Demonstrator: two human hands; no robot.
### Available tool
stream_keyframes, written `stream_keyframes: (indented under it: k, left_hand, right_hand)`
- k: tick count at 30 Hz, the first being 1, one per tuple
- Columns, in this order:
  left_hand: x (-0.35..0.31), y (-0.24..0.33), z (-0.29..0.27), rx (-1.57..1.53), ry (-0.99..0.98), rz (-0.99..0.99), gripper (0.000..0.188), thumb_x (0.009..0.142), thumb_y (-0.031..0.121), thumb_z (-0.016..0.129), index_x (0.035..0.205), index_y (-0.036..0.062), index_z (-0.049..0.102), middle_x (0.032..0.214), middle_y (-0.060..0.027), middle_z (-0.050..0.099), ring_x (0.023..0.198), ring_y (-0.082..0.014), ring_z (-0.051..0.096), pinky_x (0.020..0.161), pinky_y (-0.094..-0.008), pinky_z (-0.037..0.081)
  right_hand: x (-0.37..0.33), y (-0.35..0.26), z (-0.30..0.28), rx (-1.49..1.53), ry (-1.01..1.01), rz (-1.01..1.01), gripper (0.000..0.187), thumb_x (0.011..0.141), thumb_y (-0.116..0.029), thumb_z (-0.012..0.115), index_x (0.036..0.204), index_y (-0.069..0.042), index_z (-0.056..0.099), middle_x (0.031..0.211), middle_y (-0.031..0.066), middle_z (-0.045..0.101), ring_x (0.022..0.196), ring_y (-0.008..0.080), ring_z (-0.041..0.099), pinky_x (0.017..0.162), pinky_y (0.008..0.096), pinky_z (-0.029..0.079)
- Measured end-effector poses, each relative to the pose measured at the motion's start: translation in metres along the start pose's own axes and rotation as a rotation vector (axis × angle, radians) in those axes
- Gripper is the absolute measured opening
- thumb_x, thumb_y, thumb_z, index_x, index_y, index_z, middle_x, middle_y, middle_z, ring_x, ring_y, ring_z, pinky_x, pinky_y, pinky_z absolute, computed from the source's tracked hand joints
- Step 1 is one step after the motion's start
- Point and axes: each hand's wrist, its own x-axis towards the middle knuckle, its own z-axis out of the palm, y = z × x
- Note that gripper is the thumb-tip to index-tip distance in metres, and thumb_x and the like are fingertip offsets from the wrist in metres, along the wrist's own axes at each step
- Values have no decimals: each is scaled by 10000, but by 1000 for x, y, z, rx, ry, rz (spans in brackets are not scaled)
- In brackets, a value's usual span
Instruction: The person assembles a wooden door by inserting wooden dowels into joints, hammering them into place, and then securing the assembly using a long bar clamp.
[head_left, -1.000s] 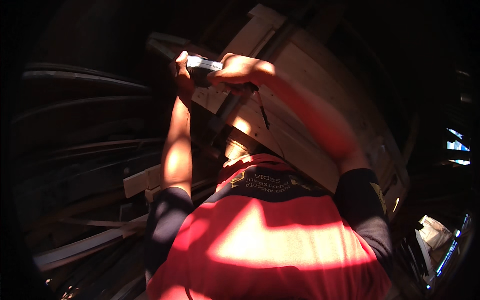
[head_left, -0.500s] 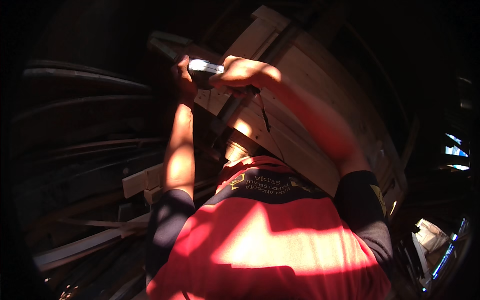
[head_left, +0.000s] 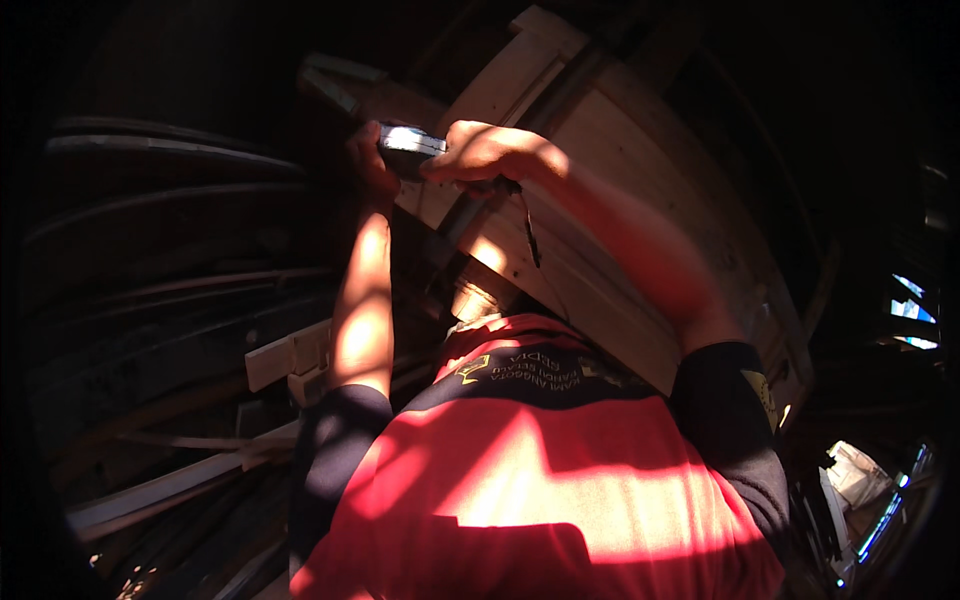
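Both my hands are raised in front of me around a small flat rectangular object (head_left: pixel 410 140) whose top face glints in the sun. My left hand (head_left: pixel 368 162) grips its left end, mostly in shadow. My right hand (head_left: pixel 488 156) closes over its right end from above. A thin dark cord (head_left: pixel 527 228) dangles below my right hand. What kind of object it is cannot be made out.
Behind the hands leans a stack of pale wooden planks (head_left: pixel 610 150), slanting from upper left to lower right. Darker boards and offcuts (head_left: pixel 285 358) lie in shadow at the left. My red and dark shirt (head_left: pixel 540 470) fills the lower middle. Bright clutter (head_left: pixel 860 480) sits at the lower right.
Both hands and the small object have sunk very slightly in view. The grip looks the same.
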Motion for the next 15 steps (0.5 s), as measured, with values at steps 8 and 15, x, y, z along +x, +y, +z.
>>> stream_keyframes:
  k: [8,15]
  left_hand:
    - [-13,20,24,126,-80,69,461,949,403,412,892,12,650,843,-131,705,795,-232,673,764,-358,523]
    - [-15,19,27,0,-66,9,403,932,331,466,859,-12,663,824,-130,701,764,-218,665,734,-337,515]
  right_hand:
    - [12,19,-2,54,-17,-46,405,845,-397,603,649,-43,613,552,36,573,469,144,560,451,326,439]
    - [17,22,0,65,-23,-1,412,831,-415,624,668,-36,623,554,48,571,464,153,558,455,329,460]
